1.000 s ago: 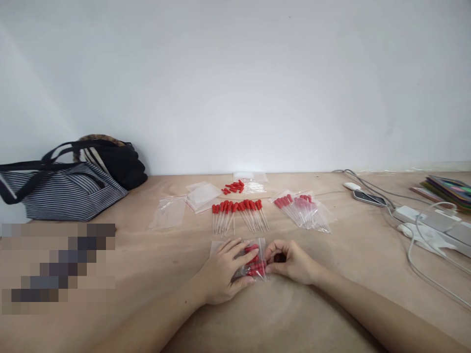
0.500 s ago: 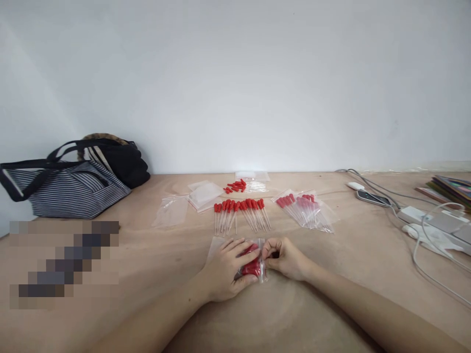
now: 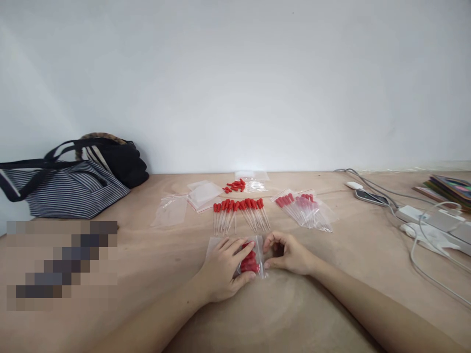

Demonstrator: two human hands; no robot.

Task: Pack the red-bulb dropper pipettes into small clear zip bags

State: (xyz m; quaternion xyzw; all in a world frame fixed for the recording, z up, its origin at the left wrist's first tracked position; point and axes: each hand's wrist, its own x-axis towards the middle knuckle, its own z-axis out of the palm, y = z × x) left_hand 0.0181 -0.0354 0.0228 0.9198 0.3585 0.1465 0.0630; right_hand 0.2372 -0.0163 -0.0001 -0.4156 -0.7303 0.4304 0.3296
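Observation:
A small clear zip bag [image 3: 253, 261] filled with red-capped droppers lies on the wooden table [image 3: 147, 264] in front of me. My left hand [image 3: 223, 267] presses flat over its left part, fingers spread and thumb at the near edge. My right hand [image 3: 287, 253] is curled and pinches the bag's right edge. Behind the bag lies a loose row of red-capped glass droppers [image 3: 241, 214]. Further right sit filled clear bags of droppers [image 3: 305, 210]. A small heap of loose red caps [image 3: 235, 186] is at the back.
Empty clear zip bags [image 3: 200, 194] lie back left. A striped tote and a black bag [image 3: 69, 184] stand at the left by the wall. To the right are a phone [image 3: 370, 197], a white mouse, chargers with cables [image 3: 423, 225] and stacked books [image 3: 449, 189].
The bag and both hands have shifted slightly away from me. My right fingers have slid along the bag's right edge; my left hand still presses it down.

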